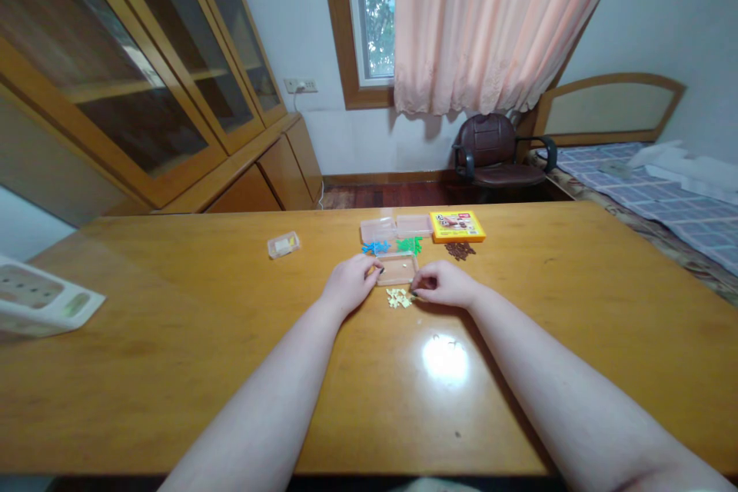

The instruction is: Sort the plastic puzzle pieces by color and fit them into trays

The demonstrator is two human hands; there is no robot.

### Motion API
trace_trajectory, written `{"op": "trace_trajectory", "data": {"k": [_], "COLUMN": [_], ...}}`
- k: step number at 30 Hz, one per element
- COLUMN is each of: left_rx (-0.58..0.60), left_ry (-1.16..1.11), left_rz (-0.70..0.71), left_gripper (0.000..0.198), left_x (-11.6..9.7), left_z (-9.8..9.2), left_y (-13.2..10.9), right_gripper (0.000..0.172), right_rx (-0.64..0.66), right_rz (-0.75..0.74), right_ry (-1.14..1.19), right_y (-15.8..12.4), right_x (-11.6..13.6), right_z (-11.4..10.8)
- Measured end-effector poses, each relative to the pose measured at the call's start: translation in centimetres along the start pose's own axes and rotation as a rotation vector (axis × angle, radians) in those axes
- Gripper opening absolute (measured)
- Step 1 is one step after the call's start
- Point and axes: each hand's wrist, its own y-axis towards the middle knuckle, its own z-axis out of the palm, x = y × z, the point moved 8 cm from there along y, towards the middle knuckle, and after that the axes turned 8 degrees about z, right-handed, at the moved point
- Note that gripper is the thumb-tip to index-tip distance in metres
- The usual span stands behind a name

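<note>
A small clear plastic box [397,270] lies on the wooden table [173,307] in front of me. My left hand [350,282] rests at its left edge, fingers curled with the tips touching the box. My right hand [447,284] sits just right of it, fingers pinched close to a little heap of pale yellow pieces [398,297] below the box. Whether a piece is between those fingers is too small to see. Behind the box lie blue pieces [375,247], green pieces [410,245] and a brown heap [460,250].
Two more clear box parts [395,227] and a yellow carton [457,225] sit farther back. A small clear case [283,244] lies to the left, a white plastic object [40,298] at the table's left edge. Beyond stand a chair [496,151], a bed [651,184] and cabinets [144,77].
</note>
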Motion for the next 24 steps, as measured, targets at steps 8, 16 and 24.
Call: {"op": "trace_trajectory", "data": {"k": [8,16,24], "left_rx": [0.164,0.228,0.284], "left_ry": [0.006,0.082,0.098], "left_rz": [0.151,0.215,0.214], "left_gripper": [0.020,0.019,0.019], "left_x": [-1.9,-3.1,-2.9], "left_z": [0.8,0.9,1.6], "left_y": [-0.4,-0.8,-1.1], "right_gripper": [0.021,0.019,0.017], "right_rx": [0.021,0.011,-0.039], "right_rz": [-0.095,-0.152,-0.176], "right_ry": [-0.099,-0.231,-0.342], "right_y": [-0.3,-0.6,-0.7], "right_x": [0.3,1.7,2.7], "right_z": [-0.3,-0.1,0.0]}}
